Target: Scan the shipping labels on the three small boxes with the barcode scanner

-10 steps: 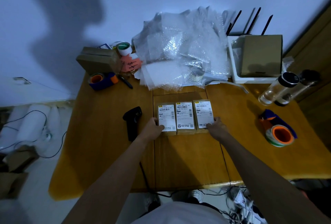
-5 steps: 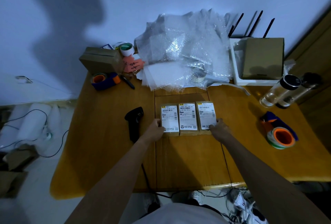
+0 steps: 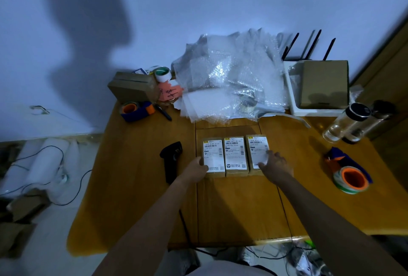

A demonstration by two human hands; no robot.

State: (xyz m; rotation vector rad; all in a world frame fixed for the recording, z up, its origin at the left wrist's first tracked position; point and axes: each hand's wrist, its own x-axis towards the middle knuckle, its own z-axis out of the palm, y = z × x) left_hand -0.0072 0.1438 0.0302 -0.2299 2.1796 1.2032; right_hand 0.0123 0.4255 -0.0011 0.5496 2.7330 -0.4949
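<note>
Three small brown boxes with white shipping labels lie side by side on the wooden table (image 3: 141, 187): the left box (image 3: 213, 154), the middle box (image 3: 235, 154) and the right box (image 3: 256, 149). My left hand (image 3: 196, 168) touches the near left corner of the left box. My right hand (image 3: 276, 165) rests on the near right part of the right box, fingers spread over its label. Neither hand holds anything. The black barcode scanner (image 3: 171, 158) lies flat on the table just left of my left hand, its cable running off the near edge.
A heap of bubble wrap (image 3: 229, 77) fills the back. A brown carton (image 3: 132, 86), tape roll (image 3: 162, 73) and tape dispenser (image 3: 134, 111) sit back left. A white tray with a carton (image 3: 323, 83), two bottles (image 3: 346, 122) and an orange tape dispenser (image 3: 351, 176) stand right.
Both hands stay at the outer corners of the row. My right hand has slid a little further onto the right box's label. The boxes and scanner have not moved.
</note>
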